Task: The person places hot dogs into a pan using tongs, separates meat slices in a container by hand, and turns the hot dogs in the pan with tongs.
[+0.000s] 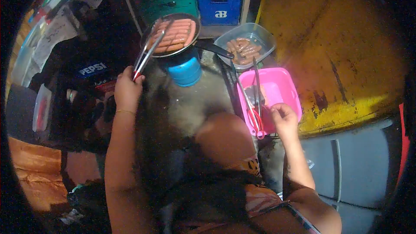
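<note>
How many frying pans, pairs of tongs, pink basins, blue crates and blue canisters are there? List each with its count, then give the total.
Frying pans: 1
Pairs of tongs: 2 (one in the left hand, one across the pink basin)
Pink basins: 1
Blue crates: 1
Blue canisters: 1
Total: 6

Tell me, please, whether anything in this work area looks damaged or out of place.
The yellow panel looks worn: dark patches and streaks break up its colour near the lower edge, right of the pink basin. Nothing else clearly stands out.
</note>
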{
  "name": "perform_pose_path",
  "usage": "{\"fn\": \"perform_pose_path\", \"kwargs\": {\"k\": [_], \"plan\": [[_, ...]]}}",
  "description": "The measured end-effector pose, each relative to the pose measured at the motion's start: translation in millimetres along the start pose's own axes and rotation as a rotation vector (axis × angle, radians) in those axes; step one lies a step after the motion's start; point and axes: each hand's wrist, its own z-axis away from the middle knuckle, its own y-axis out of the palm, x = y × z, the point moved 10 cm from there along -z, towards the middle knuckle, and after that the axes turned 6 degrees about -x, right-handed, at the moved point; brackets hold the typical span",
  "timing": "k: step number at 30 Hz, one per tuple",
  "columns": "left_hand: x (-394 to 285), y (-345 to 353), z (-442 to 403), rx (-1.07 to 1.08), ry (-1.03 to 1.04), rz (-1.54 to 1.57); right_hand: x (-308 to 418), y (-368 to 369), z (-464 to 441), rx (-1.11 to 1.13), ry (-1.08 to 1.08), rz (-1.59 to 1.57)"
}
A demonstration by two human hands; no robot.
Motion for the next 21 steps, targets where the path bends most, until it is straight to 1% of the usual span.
{"fn": "perform_pose_path", "kwargs": {"k": [3, 6, 9, 12, 13, 16, 17, 19, 20, 21], "plan": [[20, 12, 4, 0.053, -0.076, 0.170, -12, -1, -8, 0.011, -0.071, 0.257], [38, 26, 23, 0.152, -0.308, 0.662, -33, -2, -6, 0.029, 0.035, 0.351], [54, 44, 55, 0.322, -0.587, 1.133, -41, 4, -2, 0.067, 0.039, 0.341], [78, 47, 79, 0.302, -0.667, 1.221, -33, 16, 1, 0.075, -0.007, 0.270], [88, 47, 85, 0.304, -0.663, 1.220, -27, 21, -1, 0.074, -0.029, 0.294], [109, 42, 104, 0.310, -0.692, 1.189, -8, 21, -11, -0.063, -0.023, 0.199], [115, 38, 111, 0.311, -0.721, 1.160, 2, 26, -14, -0.071, -0.020, 0.080], [128, 41, 120, 0.323, -0.762, 1.146, 42, 41, -19, -0.088, -0.011, -0.147], [136, 44, 124, 0.331, -0.770, 1.159, 78, 53, -19, -0.078, -0.150, -0.264], [142, 49, 126, 0.341, -0.777, 1.174, 115, 69, -15, -0.009, -0.291, -0.192]]}}
